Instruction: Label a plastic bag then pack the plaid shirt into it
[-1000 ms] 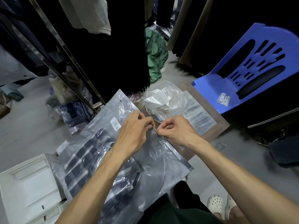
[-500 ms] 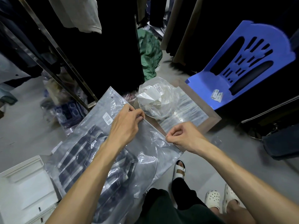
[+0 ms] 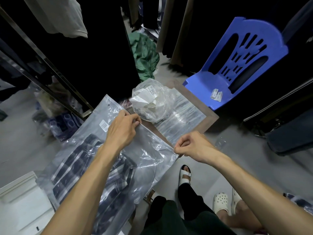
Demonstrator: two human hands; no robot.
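Observation:
A clear plastic bag (image 3: 149,160) lies across my lap with a dark blue and white plaid shirt (image 3: 81,167) folded inside it. A small white barcode label (image 3: 104,125) is stuck near the bag's upper left. My left hand (image 3: 123,129) pinches the bag's top zip edge near its middle. My right hand (image 3: 191,145) pinches the same edge at the bag's right corner, so the edge runs taut between the two hands.
A crumpled clear bag of white papers (image 3: 152,100) and a stack of flat bags (image 3: 183,119) sit on a low brown board (image 3: 211,116). A blue plastic chair (image 3: 237,65) stands at right, a white box (image 3: 18,200) at lower left, hanging dark clothes behind.
My right hand has slid right along the bag's top edge, away from my left hand, out to the corner. My left hand has stayed in place on the edge.

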